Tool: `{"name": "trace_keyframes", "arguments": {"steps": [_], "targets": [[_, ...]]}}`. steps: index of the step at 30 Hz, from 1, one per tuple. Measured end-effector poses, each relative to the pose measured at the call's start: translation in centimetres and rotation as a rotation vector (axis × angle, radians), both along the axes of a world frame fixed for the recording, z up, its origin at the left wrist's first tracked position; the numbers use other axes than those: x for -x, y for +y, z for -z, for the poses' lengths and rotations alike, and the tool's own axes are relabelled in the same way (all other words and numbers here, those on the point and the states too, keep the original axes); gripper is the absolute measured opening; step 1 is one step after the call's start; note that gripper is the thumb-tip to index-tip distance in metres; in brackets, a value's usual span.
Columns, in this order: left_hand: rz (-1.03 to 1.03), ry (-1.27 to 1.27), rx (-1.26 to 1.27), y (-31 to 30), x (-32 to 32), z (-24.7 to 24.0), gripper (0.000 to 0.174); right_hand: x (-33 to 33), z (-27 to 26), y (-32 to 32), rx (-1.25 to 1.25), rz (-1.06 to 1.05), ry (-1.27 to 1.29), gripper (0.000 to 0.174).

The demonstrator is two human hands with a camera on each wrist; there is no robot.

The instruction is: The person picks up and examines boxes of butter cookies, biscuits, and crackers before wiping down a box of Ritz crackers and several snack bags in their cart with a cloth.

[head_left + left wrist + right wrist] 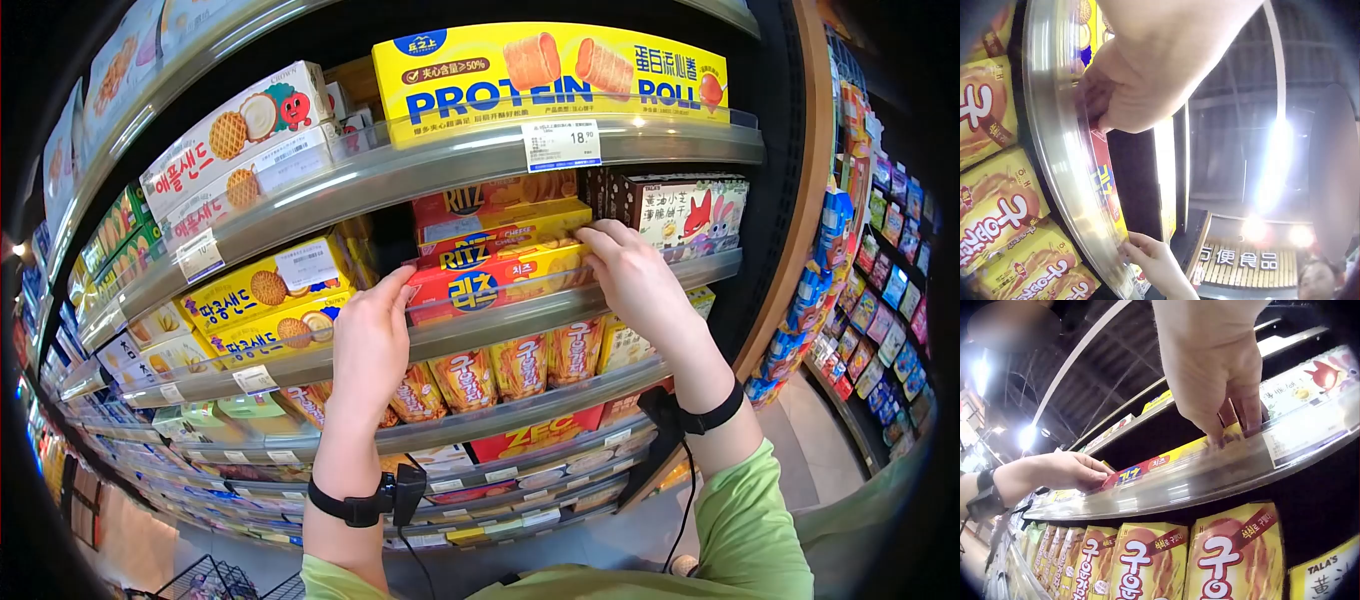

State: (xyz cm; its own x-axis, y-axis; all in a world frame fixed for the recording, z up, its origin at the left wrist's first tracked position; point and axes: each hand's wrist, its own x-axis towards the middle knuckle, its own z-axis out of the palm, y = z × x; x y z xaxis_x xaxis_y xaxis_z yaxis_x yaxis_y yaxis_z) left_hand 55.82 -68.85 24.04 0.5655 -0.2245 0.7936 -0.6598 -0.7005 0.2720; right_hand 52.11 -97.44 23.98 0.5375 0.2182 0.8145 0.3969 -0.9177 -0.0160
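Observation:
A red and yellow RITZ cheese box (500, 283) lies on its long side behind the clear shelf lip. At its left end, the fingers of my left hand (372, 335) grip it; my right hand (640, 280) holds its right end with bent fingers. More RITZ boxes (500, 195) stand behind and above it. In the left wrist view, the red box end (1099, 150) shows below my left hand (1147, 69). In the right wrist view, my right hand (1216, 375) reaches behind the lip at the yellow end of the box (1188, 450).
Yellow PROTEIN ROLL box (550, 75) is on the shelf above, over a price tag (562, 145). Peanut sandwich boxes (265, 300) lie left, a fox-print box (690, 210) right. Snack packs (520, 368) stand below. A wooden post (790, 200) edges the shelf; a black basket (215, 580) is lower left.

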Motion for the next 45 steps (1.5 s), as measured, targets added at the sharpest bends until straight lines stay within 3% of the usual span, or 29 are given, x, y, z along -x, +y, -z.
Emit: {"name": "trace_keyframes", "arguments": {"steps": [5,7,11,15,23,25,27,29,31,33,45], "targets": [[-0.017,0.025,-0.044,1.1,0.1,-0.3,0.03,-0.2,0.2,-0.2,-0.046,-0.079,-0.026,0.03],[0.108,0.143,0.105,2.0,0.2,-0.7,0.034,0.0,0.1,-0.2,-0.049,-0.101,-0.033,0.03],[0.191,0.242,0.094,3.3,-0.1,-1.0,0.037,0.5,-0.1,0.2,-0.107,-0.102,0.024,0.032],[0.079,0.146,-0.114,1.9,1.5,-1.5,0.035,0.3,0.2,-0.2,-0.075,-0.111,0.008,0.032],[0.028,0.049,-0.059,0.6,1.6,-1.6,0.031,0.2,-0.4,-0.8,-0.109,-0.101,-0.056,0.034],[0.055,0.041,-0.061,-0.8,1.4,-2.9,0.031,0.1,-2.1,-0.4,-0.076,-0.058,0.039,0.033],[0.064,0.016,-0.245,-1.9,0.2,-4.2,0.032,-0.7,-3.3,0.7,-0.097,-0.032,0.102,0.033],[0.105,0.048,-0.274,-3.1,-0.9,-5.4,0.038,-3.0,-3.5,1.0,0.088,0.044,0.145,0.032],[-0.057,0.424,-0.445,-3.9,-1.3,-6.5,0.045,-4.1,-3.8,1.3,0.228,0.044,0.133,0.038],[-0.045,0.404,-0.419,-3.6,-2.9,-5.4,0.051,-4.1,-4.3,1.9,0.059,0.147,0.539,0.043],[-0.045,0.388,-0.368,-3.7,-2.2,-5.1,0.05,-4.4,-3.6,1.4,0.101,0.126,0.425,0.041]]}}
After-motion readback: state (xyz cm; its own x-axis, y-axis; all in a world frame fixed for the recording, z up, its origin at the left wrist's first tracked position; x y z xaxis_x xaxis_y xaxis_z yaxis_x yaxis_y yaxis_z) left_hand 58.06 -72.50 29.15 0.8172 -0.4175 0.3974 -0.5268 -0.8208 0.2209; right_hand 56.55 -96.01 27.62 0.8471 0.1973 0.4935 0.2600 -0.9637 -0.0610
